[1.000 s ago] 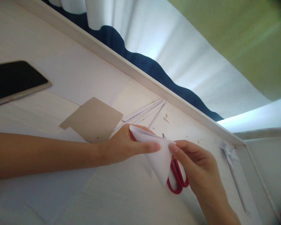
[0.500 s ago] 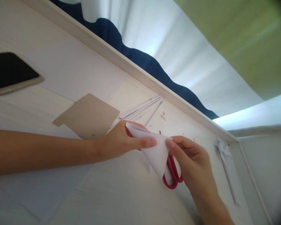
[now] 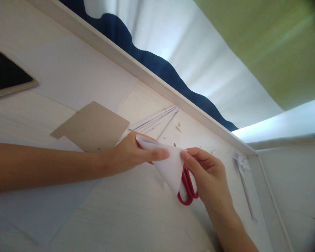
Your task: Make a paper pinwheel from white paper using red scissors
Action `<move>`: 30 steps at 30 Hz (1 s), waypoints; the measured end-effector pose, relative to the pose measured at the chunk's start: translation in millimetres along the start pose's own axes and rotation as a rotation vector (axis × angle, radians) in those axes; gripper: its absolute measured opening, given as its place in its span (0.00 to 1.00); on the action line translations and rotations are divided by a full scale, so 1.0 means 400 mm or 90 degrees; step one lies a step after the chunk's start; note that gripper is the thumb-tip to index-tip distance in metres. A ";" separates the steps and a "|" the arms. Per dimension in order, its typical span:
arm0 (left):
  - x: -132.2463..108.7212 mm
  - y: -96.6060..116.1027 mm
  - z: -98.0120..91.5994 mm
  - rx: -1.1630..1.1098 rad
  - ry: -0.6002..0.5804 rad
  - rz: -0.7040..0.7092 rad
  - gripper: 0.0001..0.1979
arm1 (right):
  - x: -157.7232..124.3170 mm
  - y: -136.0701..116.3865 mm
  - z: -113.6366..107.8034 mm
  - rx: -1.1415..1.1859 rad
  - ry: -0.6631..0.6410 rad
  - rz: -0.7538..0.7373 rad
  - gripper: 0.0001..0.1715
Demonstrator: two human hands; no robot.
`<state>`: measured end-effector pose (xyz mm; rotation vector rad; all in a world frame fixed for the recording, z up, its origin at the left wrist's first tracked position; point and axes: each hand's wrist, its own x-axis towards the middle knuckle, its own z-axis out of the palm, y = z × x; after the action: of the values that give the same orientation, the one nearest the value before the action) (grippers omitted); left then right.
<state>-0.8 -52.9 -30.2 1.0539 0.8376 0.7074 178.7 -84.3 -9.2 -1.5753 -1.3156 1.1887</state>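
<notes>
A folded white paper [image 3: 170, 168], roughly triangular with one corner pointing down, is held between both hands above the table. My left hand [image 3: 139, 154] grips its left part, thumb on top and fingers behind. At the paper's upper right corner, my right hand [image 3: 207, 171] pinches the edge between thumb and fingers. Red-handled scissors [image 3: 188, 192] lie on the table below, partly hidden by the paper and my right hand.
A dark-screened phone [image 3: 7, 75] is at the left. White sheets [image 3: 81, 77] and a grey-brown card [image 3: 94, 124] lie beyond my left arm. Folded paper strips [image 3: 154, 119] rest near the raised table edge [image 3: 147, 77]. Another folded paper [image 3: 245, 185] is at the right.
The whole view has shifted slightly, so everything appears a little further left and up. Both hands keep their hold on the folded paper, with hardly any change between them.
</notes>
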 end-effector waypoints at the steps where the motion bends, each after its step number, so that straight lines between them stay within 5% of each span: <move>1: 0.000 0.001 0.001 -0.008 0.002 -0.001 0.08 | 0.000 0.000 0.000 -0.001 0.003 -0.002 0.06; 13: 0.009 -0.018 -0.004 -0.082 -0.016 0.011 0.08 | 0.003 -0.006 0.005 0.028 0.042 0.003 0.07; 18: 0.010 -0.018 -0.005 -0.097 -0.109 -0.027 0.20 | 0.005 0.003 0.008 -0.016 0.156 -0.105 0.04; 22: 0.000 -0.004 0.006 -0.048 -0.201 0.001 0.17 | -0.003 0.010 0.030 -0.112 0.170 -0.183 0.02; 27: 0.003 -0.028 0.015 0.096 -0.133 0.064 0.16 | -0.009 0.027 0.054 -0.130 0.130 -0.202 0.03; 30: 0.012 -0.046 0.012 0.049 -0.120 0.054 0.17 | -0.003 0.025 0.044 -0.127 0.124 -0.201 0.04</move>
<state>7.6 -57.2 -47.4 1.2112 0.6655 0.6394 164.8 -87.4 -23.3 -1.5068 -1.5193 0.7120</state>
